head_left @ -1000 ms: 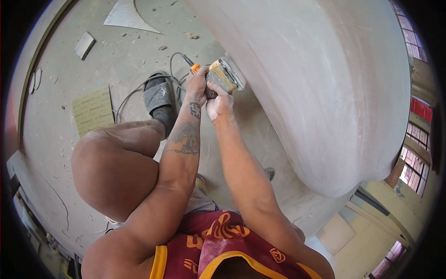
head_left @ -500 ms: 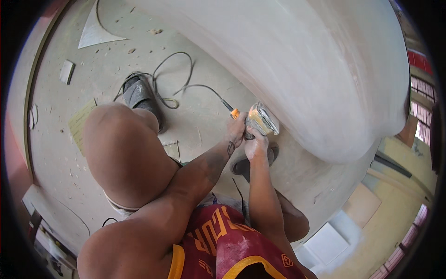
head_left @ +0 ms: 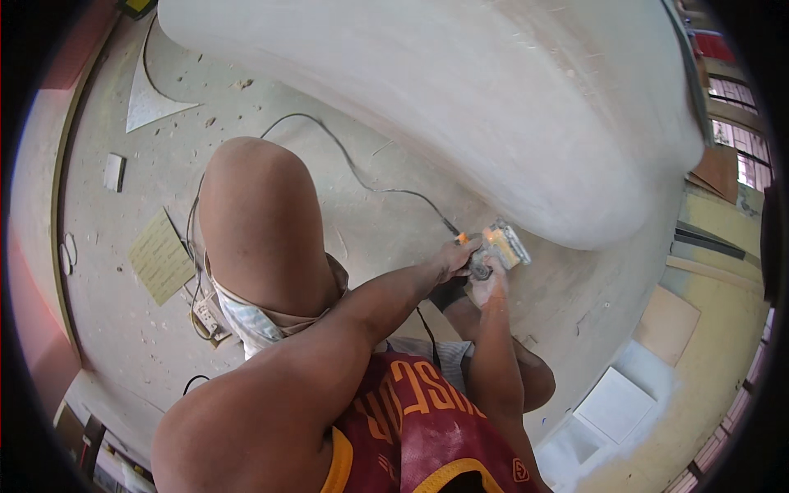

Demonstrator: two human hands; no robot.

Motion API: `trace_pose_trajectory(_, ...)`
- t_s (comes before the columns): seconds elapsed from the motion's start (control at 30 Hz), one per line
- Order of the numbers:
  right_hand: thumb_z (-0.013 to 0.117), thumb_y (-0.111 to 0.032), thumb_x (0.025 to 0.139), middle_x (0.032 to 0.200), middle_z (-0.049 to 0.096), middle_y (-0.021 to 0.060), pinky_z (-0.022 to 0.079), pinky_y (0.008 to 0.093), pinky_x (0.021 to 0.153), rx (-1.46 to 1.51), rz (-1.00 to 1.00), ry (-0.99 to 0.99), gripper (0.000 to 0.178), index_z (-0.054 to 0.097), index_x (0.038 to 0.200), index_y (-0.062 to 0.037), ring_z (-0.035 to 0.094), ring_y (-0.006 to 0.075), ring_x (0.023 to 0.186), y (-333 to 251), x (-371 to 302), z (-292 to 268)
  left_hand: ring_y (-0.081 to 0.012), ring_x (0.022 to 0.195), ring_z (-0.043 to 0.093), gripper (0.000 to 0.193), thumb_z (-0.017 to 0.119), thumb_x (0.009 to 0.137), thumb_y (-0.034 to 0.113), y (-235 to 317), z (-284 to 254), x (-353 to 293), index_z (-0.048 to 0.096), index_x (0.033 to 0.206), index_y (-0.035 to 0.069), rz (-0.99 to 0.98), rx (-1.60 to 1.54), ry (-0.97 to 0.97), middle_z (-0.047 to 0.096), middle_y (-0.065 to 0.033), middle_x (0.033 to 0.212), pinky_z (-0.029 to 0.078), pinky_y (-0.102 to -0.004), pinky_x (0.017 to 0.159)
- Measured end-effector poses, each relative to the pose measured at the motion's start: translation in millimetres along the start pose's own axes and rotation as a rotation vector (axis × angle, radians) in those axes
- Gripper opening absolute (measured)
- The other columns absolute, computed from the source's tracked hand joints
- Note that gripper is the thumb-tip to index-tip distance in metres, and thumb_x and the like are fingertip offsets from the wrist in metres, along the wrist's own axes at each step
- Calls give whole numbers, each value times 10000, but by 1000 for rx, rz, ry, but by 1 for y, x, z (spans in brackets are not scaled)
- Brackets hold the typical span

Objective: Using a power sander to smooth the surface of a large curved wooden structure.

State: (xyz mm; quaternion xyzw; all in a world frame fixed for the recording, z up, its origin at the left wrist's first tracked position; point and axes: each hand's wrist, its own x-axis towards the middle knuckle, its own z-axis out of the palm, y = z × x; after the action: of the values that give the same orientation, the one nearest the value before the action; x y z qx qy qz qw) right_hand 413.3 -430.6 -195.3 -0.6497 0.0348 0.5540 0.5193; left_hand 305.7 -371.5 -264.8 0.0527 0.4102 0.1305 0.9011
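Observation:
An orange and grey power sander (head_left: 499,242), coated with pale dust, is held in front of me. My left hand (head_left: 454,257) is closed round its cord end, while my right hand (head_left: 491,282) grips the body from the near side. The sander's flat pad faces right, close to the lower edge of a large smooth whitish curved shell (head_left: 460,107). A narrow gap seems to lie between pad and shell, though contact is hard to judge. From the sander a dark cord (head_left: 353,168) runs left across the floor and behind my raised left knee.
A power strip (head_left: 208,316) lies beside my left thigh, near a yellowish paper sheet (head_left: 159,256). Farther left are a small pale block (head_left: 114,172) and a curved white offcut (head_left: 152,103). Flat boards (head_left: 615,404) and wooden strips (head_left: 715,273) lie at right.
Both hands and the sander have shifted right and nearer to me in the picture. My view has turned, my left knee stands higher, and the cord has straightened out.

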Motion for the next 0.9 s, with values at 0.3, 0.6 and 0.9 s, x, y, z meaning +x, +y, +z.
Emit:
trace_pose_trajectory(0.3, 724, -147, 832, 1104, 661, -4, 448, 319, 757, 16, -64, -95, 428, 589, 1237, -152, 627, 145, 961, 31, -51, 34, -164, 925, 664, 374, 641, 973, 433, 21, -31, -87, 643, 1142, 99, 66, 58, -62, 664, -42, 1047, 572, -322, 808)
trace_pose_trajectory(0.6, 769, -244, 857, 1181, 649, 6, 432, 346, 865, 24, -184, -361, 499, 561, 1297, -134, 609, 159, 1053, 14, -62, 110, -178, 992, 645, 373, 639, 972, 401, 75, -32, -156, 631, 1184, 95, 327, 24, 79, 642, -55, 1073, 548, -311, 898)
trace_pose_trajectory(0.9, 755, -266, 892, 1155, 688, 71, 519, 378, 965, 21, -121, -577, 445, 618, 1251, -42, 678, 203, 1034, 46, -40, 239, -174, 860, 689, 344, 662, 963, 393, 159, -96, -204, 642, 1089, 74, 642, 144, 343, 660, -69, 1031, 605, -301, 765)
